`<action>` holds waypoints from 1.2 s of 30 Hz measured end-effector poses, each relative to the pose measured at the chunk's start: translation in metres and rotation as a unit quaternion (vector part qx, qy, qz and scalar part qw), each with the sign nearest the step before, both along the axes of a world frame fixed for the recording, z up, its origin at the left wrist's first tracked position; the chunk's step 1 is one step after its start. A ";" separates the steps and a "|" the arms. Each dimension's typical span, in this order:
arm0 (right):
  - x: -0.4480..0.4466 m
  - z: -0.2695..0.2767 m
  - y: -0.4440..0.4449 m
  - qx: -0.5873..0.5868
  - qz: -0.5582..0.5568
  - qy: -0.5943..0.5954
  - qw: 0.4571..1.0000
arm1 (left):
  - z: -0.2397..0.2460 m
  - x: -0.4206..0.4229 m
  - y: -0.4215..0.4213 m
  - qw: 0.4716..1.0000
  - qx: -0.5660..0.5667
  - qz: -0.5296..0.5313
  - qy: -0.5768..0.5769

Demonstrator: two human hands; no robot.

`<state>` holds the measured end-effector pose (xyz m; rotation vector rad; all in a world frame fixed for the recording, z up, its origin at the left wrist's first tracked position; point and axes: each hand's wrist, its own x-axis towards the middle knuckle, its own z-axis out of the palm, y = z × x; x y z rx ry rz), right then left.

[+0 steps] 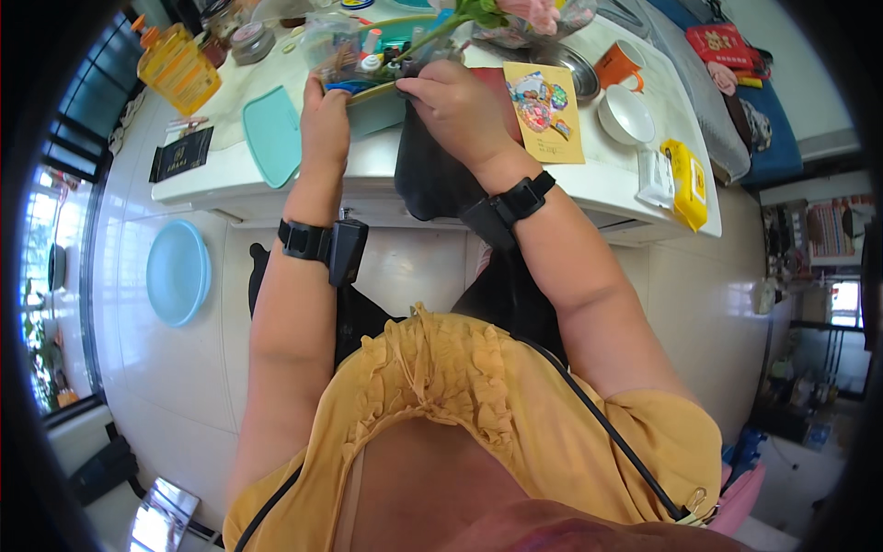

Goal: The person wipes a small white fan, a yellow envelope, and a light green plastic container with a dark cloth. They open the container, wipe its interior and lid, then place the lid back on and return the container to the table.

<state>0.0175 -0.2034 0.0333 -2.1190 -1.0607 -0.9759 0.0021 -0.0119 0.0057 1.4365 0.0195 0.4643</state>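
Note:
A teal plastic bin point(376, 117) with a yellowish rim is at the table's front edge, filled with small bottles and other small items. My left hand point(325, 121) grips its left front corner, thumb over the rim. At the right front corner, my right hand point(459, 114) has its thumb and finger on the rim. Below that hand, a black cloth-like item point(431, 165) hangs over the table edge; whether the hand holds it too, I cannot tell. A long-stemmed pink flower point(531, 14) slants above the bin. Left of it rests a flat teal lid point(271, 141).
On the white table point(372, 165) are a yellow pump bottle point(181, 72), a black packet point(181, 154), a yellow printed card point(545, 114), a steel bowl point(572, 69), an orange mug point(619, 65), a white bowl point(626, 116) and yellow wipes point(685, 183). A blue basin point(178, 272) stands on the floor.

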 end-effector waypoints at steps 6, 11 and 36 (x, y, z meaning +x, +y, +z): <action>0.002 0.008 -0.046 -0.023 -0.095 0.040 0.994 | 0.000 0.008 0.015 0.997 0.043 -0.050 0.032; 0.003 0.013 -0.056 0.009 -0.124 0.041 0.991 | 0.002 0.004 0.011 0.996 0.000 -0.064 0.066; 0.056 -0.013 -0.072 0.104 -0.040 0.455 0.883 | -0.019 -0.026 -0.048 0.984 0.164 0.072 0.006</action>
